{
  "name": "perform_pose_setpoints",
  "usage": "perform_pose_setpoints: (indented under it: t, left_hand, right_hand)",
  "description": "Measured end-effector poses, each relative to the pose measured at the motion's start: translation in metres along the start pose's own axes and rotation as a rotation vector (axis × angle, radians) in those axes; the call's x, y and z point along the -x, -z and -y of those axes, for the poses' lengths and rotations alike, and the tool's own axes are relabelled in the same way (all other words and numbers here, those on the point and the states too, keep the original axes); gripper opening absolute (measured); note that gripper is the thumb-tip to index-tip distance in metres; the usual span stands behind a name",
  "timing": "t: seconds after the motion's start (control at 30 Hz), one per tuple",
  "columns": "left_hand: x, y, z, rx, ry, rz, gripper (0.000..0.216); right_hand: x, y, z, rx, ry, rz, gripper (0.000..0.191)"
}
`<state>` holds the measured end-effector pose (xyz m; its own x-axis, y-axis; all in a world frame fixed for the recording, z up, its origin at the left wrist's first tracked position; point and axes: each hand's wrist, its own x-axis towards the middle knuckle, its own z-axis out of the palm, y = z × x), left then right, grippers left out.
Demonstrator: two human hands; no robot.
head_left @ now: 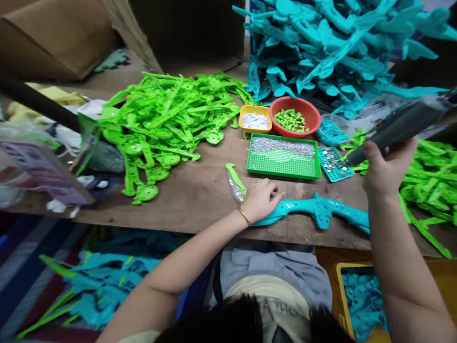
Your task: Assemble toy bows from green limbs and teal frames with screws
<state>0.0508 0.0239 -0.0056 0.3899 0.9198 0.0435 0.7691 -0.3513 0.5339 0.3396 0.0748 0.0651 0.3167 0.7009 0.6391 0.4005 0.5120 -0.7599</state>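
My left hand (259, 200) lies over the left end of a long teal plastic wing-shaped part (323, 212) on the table, fingers curled and thumb against it. In my right hand (389, 164) is a dark cylindrical tool that looks like an electric screwdriver (400, 126), its tip slanting down to the left. That tip is by a small teal tray (335, 164) of round metal pieces. A green mesh tray (283, 169) with many silver screws lies beyond the teal part. Beside my left fingers is a bright green strip (235, 177) with clear plastic under it.
Bright green parts (178, 114) are heaped at left, and another green pile (432, 181) is at right. Teal parts (328, 47) tower behind. A red bowl (312, 119), a yellow tray (255, 112) and a clear tub (333, 129) hold small pieces. A yellow-rimmed crate (342, 295) stands below.
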Motion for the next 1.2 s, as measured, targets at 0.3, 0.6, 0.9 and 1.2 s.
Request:
perform_pose_setpoints:
  t: [0.3,0.6,0.9,1.2]
  left_hand:
    - [-0.006,0.059,0.095,-0.085,0.531,-0.026,0.051]
    - [-0.006,0.05,0.102,0.762,0.637,-0.134,0.038]
    - [-0.002,0.035,0.098,1.423,0.68,-0.216,0.041]
    - [0.0,0.033,0.095,1.5,0.692,-0.124,0.034]
  right_hand:
    - [0.013,-0.105,0.018,0.058,-0.177,0.245,0.048]
    - [0.028,-0.205,0.005,0.093,-0.223,0.205,0.051]
    - [0.046,-0.225,-0.016,0.066,-0.314,0.242,0.049]
    - [0.048,-0.231,-0.017,-0.237,-0.2,0.038,0.025]
